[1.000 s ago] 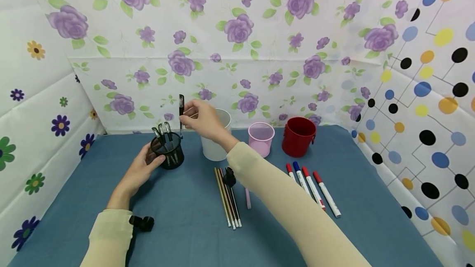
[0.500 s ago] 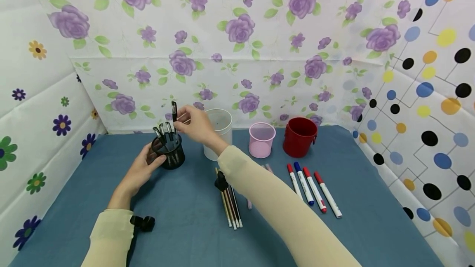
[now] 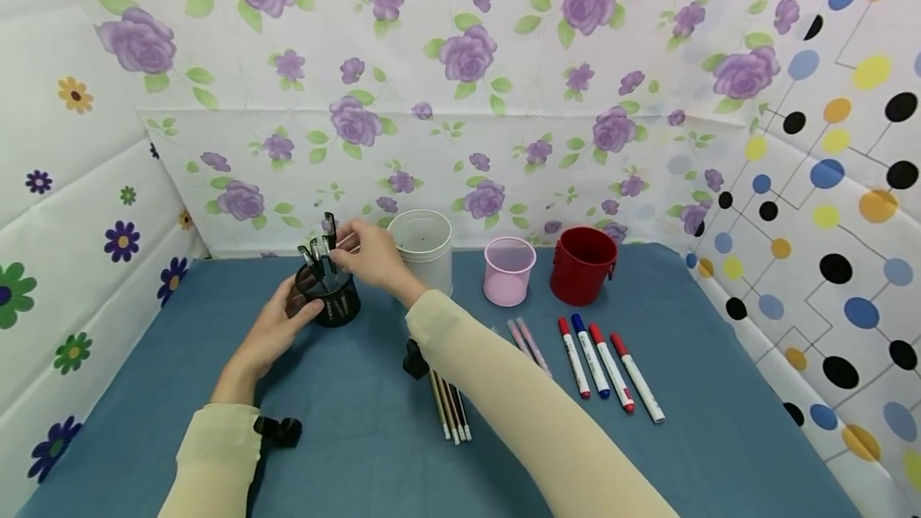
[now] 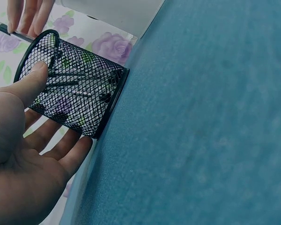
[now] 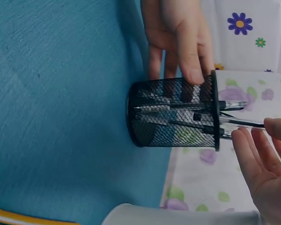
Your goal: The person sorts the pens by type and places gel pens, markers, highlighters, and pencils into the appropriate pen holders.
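Observation:
A black mesh pen cup [image 3: 340,308] stands upright on the blue cloth at the left, with several black-capped pens inside. My left hand [image 3: 272,332] holds its side, thumb on the near face near the rim and fingers reaching round, as the left wrist view shows on the mesh [image 4: 82,86]. Above the rim, my right hand [image 3: 372,256] pinches a black-capped pen [image 3: 329,227] between thumb and fingers. In the right wrist view, that pen's clear barrel [image 5: 241,123] passes into the cup's mouth.
To the right stand a white bin [image 3: 432,254], a pink cup [image 3: 507,282] and a red bucket [image 3: 579,274]. Several pencils [image 3: 448,410], pink pens [image 3: 528,342] and red and blue markers [image 3: 612,366] lie on the blue cloth [image 3: 345,454]. Patterned sheets hang behind and beside.
My right hand has moved left and down with the pen, from above and right of the cup until the pen's lower end is inside it. My left hand stays on the cup.

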A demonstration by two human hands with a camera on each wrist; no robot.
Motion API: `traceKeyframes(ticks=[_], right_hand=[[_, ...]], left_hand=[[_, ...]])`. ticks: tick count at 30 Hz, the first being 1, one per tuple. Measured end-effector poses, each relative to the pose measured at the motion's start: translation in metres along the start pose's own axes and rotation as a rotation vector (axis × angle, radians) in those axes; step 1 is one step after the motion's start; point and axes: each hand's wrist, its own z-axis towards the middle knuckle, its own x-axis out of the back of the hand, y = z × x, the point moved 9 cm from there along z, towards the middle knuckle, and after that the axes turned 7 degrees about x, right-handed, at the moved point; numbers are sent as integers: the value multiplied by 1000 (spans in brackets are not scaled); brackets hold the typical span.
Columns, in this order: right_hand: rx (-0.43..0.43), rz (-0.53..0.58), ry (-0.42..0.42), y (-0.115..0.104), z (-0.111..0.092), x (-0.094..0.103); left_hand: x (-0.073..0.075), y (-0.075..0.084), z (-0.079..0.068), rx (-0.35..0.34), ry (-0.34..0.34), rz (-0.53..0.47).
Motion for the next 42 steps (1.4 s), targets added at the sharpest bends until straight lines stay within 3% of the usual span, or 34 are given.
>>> traceKeyframes(ticks=[9, 18, 26, 42], right_hand=[[-19, -116, -10, 3, 1, -12], [-50, -131, -19, 5, -3, -13], [-12, -144, -35, 1, -6, -8], [48, 23, -48, -19, -31, 44]], left_hand=[[1, 2, -3, -11, 9, 5], [-1, 4, -4, -5, 1, 13], [0, 2, -2, -7, 1, 18], [4, 7, -5, -25, 23, 52]])
